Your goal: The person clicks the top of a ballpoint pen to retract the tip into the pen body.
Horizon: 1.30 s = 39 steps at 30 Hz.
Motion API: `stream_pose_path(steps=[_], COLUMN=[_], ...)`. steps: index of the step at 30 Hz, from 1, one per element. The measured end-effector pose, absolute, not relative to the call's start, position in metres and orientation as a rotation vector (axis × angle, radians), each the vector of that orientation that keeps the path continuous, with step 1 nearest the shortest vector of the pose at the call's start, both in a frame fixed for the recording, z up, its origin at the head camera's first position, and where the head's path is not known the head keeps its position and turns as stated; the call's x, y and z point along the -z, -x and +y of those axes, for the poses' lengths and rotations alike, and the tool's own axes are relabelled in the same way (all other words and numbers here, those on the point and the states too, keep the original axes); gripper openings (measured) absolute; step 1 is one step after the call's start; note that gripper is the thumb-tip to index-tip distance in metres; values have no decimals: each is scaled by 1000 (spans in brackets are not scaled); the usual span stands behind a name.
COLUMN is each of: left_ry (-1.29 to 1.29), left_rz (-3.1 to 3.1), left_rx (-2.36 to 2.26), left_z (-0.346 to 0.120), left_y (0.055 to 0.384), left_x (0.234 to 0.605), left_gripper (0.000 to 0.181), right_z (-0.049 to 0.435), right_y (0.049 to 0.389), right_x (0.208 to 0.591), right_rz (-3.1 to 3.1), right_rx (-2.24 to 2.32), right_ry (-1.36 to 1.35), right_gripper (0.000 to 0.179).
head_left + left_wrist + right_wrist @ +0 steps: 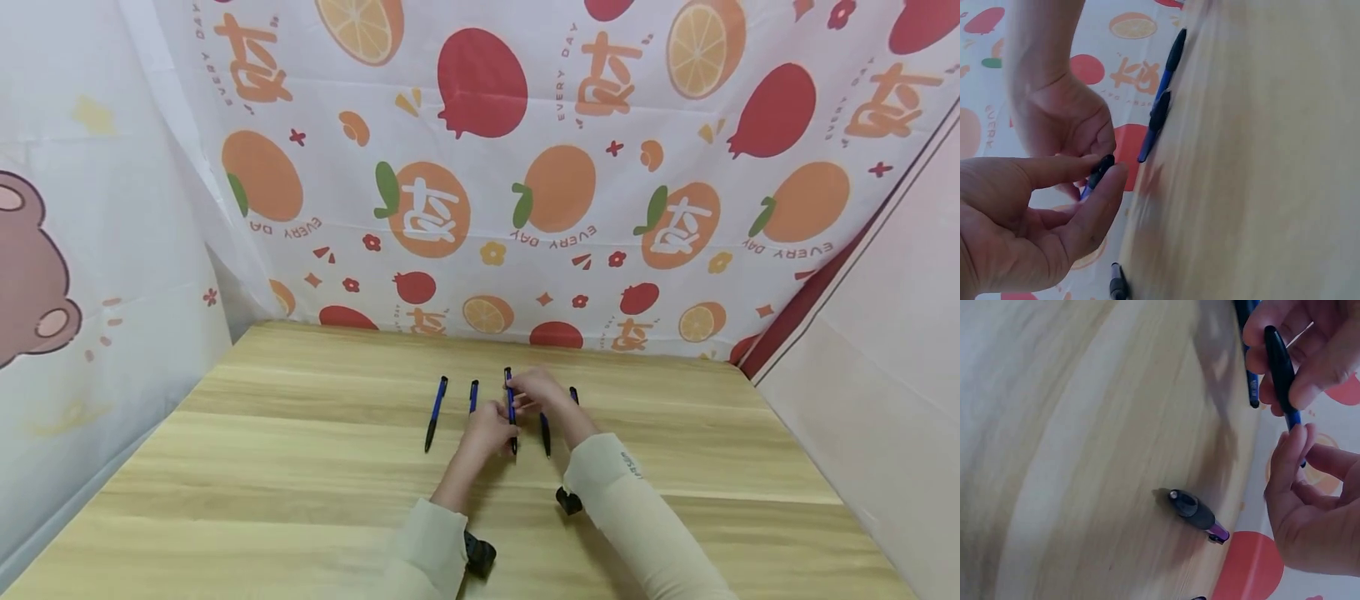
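A blue pen (511,408) with black ends is held slightly off the wooden table between both hands. My left hand (489,427) pinches its near, dark grip end (1281,365). The thumb and fingers of my right hand (542,390) pinch it toward the far end, and this hand (1319,525) shows low in the right wrist view. To the left lie a similar pen (436,414) and another pen (473,396) partly hidden by the left hand. On the right, one pen (545,435) and a farther pen (573,395) are partly covered by the right hand and forearm.
The pale wood-grain table (300,483) reaches back to a hanging fruit-print cloth (495,192). A bear-print cloth (90,250) hangs at the left, and a plain pale panel (870,333) stands at the right. Black devices sit at both wrists.
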<state>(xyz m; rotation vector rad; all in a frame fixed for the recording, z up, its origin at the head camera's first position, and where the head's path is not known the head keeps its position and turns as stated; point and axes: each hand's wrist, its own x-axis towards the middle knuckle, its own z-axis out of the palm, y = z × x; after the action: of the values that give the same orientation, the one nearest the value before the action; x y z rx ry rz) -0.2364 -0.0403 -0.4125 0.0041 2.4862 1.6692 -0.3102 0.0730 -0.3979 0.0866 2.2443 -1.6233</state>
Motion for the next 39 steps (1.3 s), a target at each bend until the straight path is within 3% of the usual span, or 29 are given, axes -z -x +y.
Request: stream_pose_path(steps=[6,13,18,33,39], left_ry=[2,-84,-43,-48,-45], left_rz=[2692,2921,2988,2969,2914], left_rx=[-1453,-1164,-983,-926,-1047], left_z=[-32,-25,-19,-16,-19], left_y=[234,236,238,244,246], left_x=[417,412,410,417,416], left_gripper=[9,28,13,4,10], right_z=[72,72,71,71,79], right_y=[313,317,318,317,316], right_x=[410,415,417,415,407], right_rz=[2380,2479,2570,2616,2569], right_rx=[1525,1470,1390,1300,1382], right_ry=[-118,-128,-101,-95,-117], right_gripper=[17,12,9,14,12])
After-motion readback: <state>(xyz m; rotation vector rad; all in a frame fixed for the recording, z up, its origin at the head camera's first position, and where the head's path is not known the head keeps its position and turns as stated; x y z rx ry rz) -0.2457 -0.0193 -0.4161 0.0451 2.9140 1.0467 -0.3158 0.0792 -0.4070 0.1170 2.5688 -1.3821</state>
